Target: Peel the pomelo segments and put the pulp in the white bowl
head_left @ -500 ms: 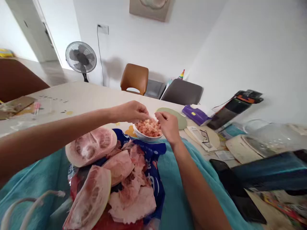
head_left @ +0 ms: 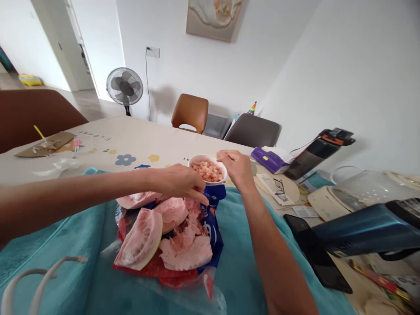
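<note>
When looking down along both arms, saw first the pale table [head_left: 157, 135], printed with flowers and reaching back toward the wall; along the near side, saw a teal towel [head_left: 243, 245], spread wide and rumpled; past the far edge, made out a tan chair [head_left: 190, 109], a dark chair [head_left: 252, 130] to the right, and a fan [head_left: 124, 86] farther left; on the towel, found a blue and red plastic bag [head_left: 215, 236]; at the right, noticed a blue bottle [head_left: 364, 229] slanting into view; on the bag, saw thick pink fruit peel, including a wedge [head_left: 141, 240] at the left and a torn piece [head_left: 188, 251] beside it.

Just past the bag's top end, found a white bowl [head_left: 204, 158]; saw the left hand [head_left: 187, 181] low over the bag, near the peel, fingers loosely parted and pointing down; saw the right hand [head_left: 235, 166] at the bowl's right rim, fingers bent in, but could not tell whether gripping anything; farther right, noted a purple tissue pack [head_left: 267, 159], a black phone [head_left: 323, 253] and some glasses [head_left: 279, 187]; last, saw small pink fruit bits [head_left: 207, 170] heaped inside the bowl.
</note>
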`<state>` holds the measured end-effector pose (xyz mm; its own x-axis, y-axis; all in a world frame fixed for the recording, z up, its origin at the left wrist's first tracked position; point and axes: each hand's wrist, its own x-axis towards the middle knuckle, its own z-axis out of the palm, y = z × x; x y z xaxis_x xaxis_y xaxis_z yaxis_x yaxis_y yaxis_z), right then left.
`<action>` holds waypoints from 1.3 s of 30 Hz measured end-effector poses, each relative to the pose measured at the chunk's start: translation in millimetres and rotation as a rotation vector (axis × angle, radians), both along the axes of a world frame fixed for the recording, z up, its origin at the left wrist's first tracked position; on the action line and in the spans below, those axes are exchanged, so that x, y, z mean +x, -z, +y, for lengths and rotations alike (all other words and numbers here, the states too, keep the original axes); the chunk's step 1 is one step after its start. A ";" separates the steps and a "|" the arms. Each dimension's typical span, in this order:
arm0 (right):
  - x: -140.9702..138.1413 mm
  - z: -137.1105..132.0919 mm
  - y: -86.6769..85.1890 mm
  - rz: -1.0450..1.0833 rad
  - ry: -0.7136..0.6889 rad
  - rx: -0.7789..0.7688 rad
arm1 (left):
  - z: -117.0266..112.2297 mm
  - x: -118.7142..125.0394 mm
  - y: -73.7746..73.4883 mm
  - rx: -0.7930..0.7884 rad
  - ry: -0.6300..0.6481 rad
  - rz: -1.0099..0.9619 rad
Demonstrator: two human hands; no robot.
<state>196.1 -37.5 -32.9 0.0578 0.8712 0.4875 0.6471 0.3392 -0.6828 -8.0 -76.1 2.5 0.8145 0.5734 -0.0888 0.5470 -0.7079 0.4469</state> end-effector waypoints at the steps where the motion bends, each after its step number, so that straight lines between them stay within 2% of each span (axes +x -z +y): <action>1: -0.2 -2.4 -0.8 0.004 -0.021 -0.002 | -4.1 1.3 0.5 0.042 0.033 0.023; 5: -0.8 -18.7 -7.7 0.079 -0.052 0.012 | -16.2 3.6 -4.5 0.031 0.037 0.003; 9: -6.3 -49.6 -17.6 0.217 -0.099 0.075 | -22.6 1.9 -10.0 -0.188 -0.038 -0.144; 12: -14.6 -79.4 -20.1 0.288 -0.188 0.030 | -28.4 -0.8 -8.6 -0.341 -0.142 -0.238; 15: -21.5 -109.1 -17.8 0.245 -0.218 -0.016 | -36.3 -4.0 -4.4 -0.464 -0.221 -0.289; 22: -31.9 -153.8 -5.2 0.077 -0.198 0.078 | -58.3 -6.8 -1.8 -0.537 -0.352 -0.382; 27: -46.3 -163.6 3.5 -0.078 -0.123 0.163 | -72.8 -3.3 0.2 -0.534 -0.421 -0.453; 32: -54.7 -168.8 2.7 -0.125 -0.019 0.136 | -83.6 -0.6 5.3 -0.505 -0.434 -0.523; 35: -56.0 -169.4 2.6 -0.017 -0.028 0.083 | -87.0 -0.5 7.9 -0.425 -0.435 -0.546; 39: -53.4 -166.6 7.2 0.216 -0.044 -0.061 | -85.9 -3.9 12.1 -0.276 -0.429 -0.563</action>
<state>142.8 -204.0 -40.0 0.1161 0.9029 0.4139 0.4694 0.3174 -0.8239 -11.8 -162.0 -9.6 0.4899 0.8674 0.0877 0.3862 -0.3061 0.8701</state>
